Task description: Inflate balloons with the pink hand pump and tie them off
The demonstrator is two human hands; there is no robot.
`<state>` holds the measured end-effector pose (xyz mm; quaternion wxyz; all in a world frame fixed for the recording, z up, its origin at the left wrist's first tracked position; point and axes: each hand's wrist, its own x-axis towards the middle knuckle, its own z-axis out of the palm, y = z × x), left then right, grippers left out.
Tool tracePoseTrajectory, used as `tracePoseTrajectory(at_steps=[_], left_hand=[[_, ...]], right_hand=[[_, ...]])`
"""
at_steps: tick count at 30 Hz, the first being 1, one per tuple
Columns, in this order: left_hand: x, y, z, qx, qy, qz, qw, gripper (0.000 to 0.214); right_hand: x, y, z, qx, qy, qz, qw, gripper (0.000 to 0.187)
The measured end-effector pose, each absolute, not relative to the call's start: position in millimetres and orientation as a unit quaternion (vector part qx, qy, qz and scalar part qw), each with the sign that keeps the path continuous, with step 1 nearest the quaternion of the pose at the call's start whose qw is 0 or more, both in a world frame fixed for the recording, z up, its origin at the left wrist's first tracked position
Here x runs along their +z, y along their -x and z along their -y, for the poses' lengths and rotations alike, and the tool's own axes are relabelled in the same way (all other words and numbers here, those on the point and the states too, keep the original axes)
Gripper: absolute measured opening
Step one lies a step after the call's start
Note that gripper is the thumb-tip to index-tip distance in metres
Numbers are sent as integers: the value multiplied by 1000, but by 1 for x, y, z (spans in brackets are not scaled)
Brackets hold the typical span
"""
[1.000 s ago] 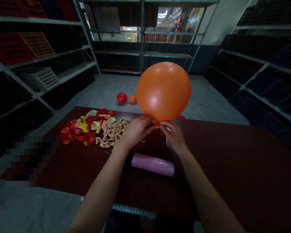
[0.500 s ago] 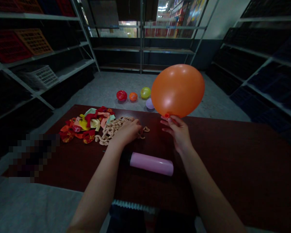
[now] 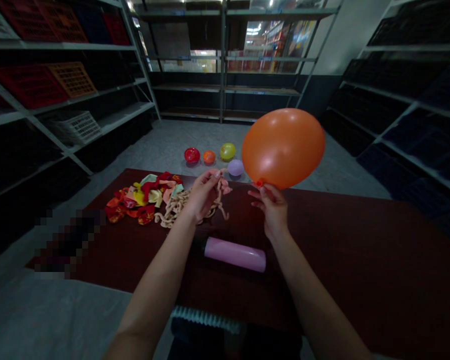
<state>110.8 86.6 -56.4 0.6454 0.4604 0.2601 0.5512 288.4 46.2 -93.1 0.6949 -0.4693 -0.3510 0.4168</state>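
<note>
An inflated orange balloon stands above the table, its neck pinched in the fingers of my right hand. My left hand is raised just over a heap of beige cords and grips a piece of the cord, whose ends dangle below the fingers. Left of the heap lies a pile of limp balloons in red, yellow, pink and pale green. Between my forearms a pink cylindrical hand pump rests on its side, its dark end pointing left.
The dark red-brown table spreads out to the right. On the floor beyond it lie several small inflated balloons, among them a red one and a yellow one. Metal shelves line the room, with plastic crates at left.
My left hand has lifted out of the cord heap with a piece of cord and come closer to the balloon. The view has tilted up slightly; my right hand still holds the balloon.
</note>
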Motion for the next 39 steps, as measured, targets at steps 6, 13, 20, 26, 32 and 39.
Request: tracePoseTrajectory(at_steps=[6,13,20,26,32,39], left_hand=[[-10,-121,-92,541,-582,-273,542,24],[3,-136,-103,667,-610,-239,354,20],[-1,-126,-106,577,-723,-197,325,25],[9,-113,-105,481,-817,-171,268,40],[5,-110,-113,503,-811,-151,259,46],[2,-115,-113,500,-820,-120,251,44]], right_hand=[[-61,-282,-60,416,460,386,683,36],[-20,-267,-77,447,440,477,616,27],[-31,-265,-83,382,486,520,589,21],[-29,-270,-79,416,464,534,571,20],[-25,-276,-77,521,442,466,562,27],[-29,-285,-72,562,419,443,559,29]])
